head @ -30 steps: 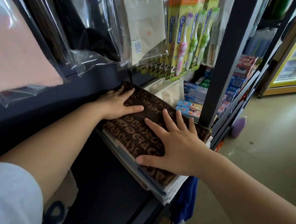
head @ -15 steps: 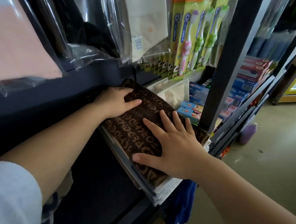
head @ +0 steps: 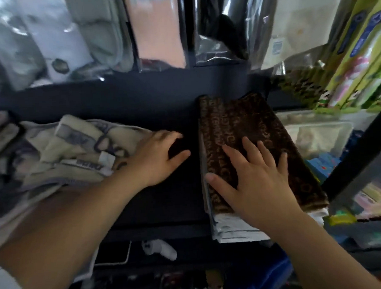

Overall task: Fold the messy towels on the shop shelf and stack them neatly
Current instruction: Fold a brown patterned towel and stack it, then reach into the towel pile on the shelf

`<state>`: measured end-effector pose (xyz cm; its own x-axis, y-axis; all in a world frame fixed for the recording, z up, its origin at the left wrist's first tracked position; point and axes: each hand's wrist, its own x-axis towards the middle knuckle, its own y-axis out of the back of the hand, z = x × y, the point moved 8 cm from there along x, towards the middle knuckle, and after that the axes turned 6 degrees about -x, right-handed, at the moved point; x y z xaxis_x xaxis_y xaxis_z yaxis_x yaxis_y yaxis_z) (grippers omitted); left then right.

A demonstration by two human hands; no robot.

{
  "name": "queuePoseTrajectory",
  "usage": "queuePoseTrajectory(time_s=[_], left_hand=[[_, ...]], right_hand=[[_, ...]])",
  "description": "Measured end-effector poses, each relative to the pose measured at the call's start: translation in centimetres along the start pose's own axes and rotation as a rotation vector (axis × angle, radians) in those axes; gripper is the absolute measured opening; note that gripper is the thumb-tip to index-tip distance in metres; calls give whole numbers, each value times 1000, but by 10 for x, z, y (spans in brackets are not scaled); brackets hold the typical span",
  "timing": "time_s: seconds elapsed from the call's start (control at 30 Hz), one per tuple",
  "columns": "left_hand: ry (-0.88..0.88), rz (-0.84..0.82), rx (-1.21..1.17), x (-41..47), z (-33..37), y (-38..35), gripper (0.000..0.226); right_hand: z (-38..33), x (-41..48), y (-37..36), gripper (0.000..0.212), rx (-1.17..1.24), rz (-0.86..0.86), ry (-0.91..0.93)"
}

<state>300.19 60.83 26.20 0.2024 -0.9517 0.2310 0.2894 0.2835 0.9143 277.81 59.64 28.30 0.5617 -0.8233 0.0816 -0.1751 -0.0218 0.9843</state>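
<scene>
Two hands work on the dark shelf (head: 166, 207): the right hand (head: 255, 176) presses flat, fingers spread, on the folded brown patterned towel (head: 239, 124) topping the stack (head: 233, 230) at the right. The left hand (head: 157, 159), relaxed and holding nothing, lies just beside the crumpled beige towel (head: 70, 150) at the left. Judging from this, the beige towel is best drawn onto bare shelf by its corners and folded to the brown one's outline, with the palm steadying the stack, which seems to overhang the front edge.

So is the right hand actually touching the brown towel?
Touching. The head view shows the right hand lying flat, fingers spread, directly on the brown towel atop the stack.
</scene>
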Motion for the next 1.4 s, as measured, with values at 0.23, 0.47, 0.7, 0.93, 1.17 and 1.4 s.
queuePoseTrajectory(time_s=[0.23,0.47,0.7,0.93,1.17,1.4], left_hand=[[353,10,239,-104,-94,8,90],[433,-94,255,-163,-156,13,86],[213,-123,162,-171,-189,32,75],[89,-85,76,-168,-231,51,59],[50,463,179,-164,-228,89,24],[606,344,-142,-163,-297,83,74]], right_hand=[[-73,2,9,80,3,38,276],[-160,2,-37,71,-33,-152,512],[-208,35,-110,73,76,-307,479],[-239,57,-138,72,132,-259,392],[-249,65,-137,70,50,-71,268],[-253,69,-130,67,18,60,205]])
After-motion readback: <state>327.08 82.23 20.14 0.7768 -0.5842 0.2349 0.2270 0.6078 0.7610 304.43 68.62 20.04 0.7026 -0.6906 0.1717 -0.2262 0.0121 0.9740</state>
